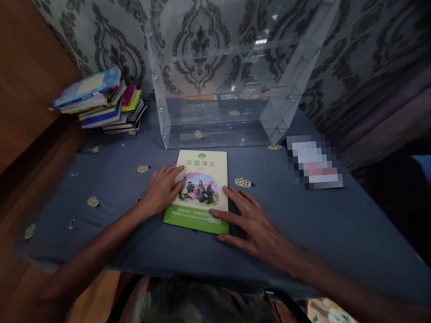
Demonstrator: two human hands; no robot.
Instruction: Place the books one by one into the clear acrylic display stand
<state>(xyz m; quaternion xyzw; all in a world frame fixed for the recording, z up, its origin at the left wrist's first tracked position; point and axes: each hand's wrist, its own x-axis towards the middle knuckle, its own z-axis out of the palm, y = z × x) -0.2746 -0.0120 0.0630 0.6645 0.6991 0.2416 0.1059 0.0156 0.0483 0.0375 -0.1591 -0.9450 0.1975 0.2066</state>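
Green-and-cream book (200,191) is lying flat, closed, cover up, at centre frame on the blue-clothed surface (114,188), just in front of the clear acrylic case (226,97). Left hand (162,189) is resting fingers spread on the book's left edge, seemingly pinning it. Right hand (251,223) is lying open and flat at the lower right corner, thumb on the cover; neither is gripping. Stack of books (102,103) is sitting upper left, well apart, leaning unevenly against the patterned wall.

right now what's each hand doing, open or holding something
Left hand: open, fingers flat on the left edge of the green and cream paperback book.
Right hand: open, fingertips on the book's lower right corner, gripping nothing.
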